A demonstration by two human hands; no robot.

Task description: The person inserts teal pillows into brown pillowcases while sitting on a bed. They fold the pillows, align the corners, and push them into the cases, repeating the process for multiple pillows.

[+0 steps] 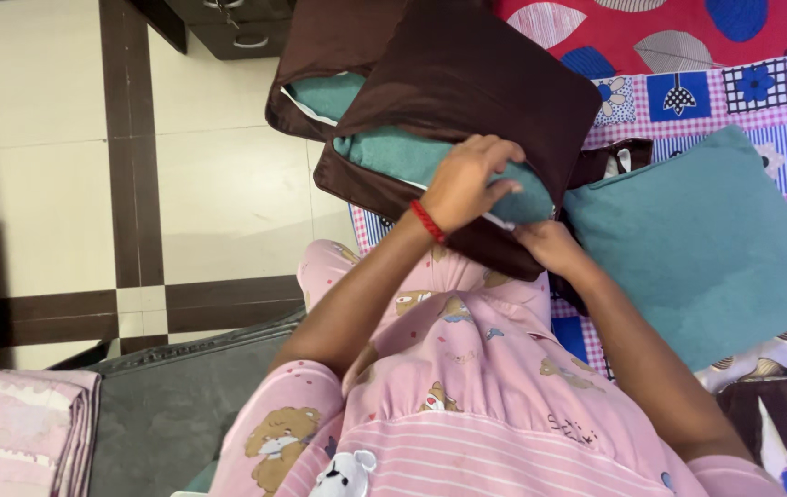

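Head view, looking down. Our left hand (pixel 467 179), red thread at wrist, presses teal cushion (pixel 430 156) at open mouth of brown cover (pixel 476 83), fingers curled over cushion edge, grasping it. Our right hand (pixel 550 247) pinches cover's lower edge, clenched on fabric. Cushion sits mostly inside cover, on patterned bedspread (pixel 734 87). Bare teal cushion (pixel 697 239) lies just beside, to right. Second brown-covered cushion (pixel 320 55) behind. Folded pink cloth (pixel 21 433) lower left.

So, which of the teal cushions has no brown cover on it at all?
The teal cushion on the right, lying bare on the patterned bedsheet. The other two sit partly inside brown covers, one under both hands.
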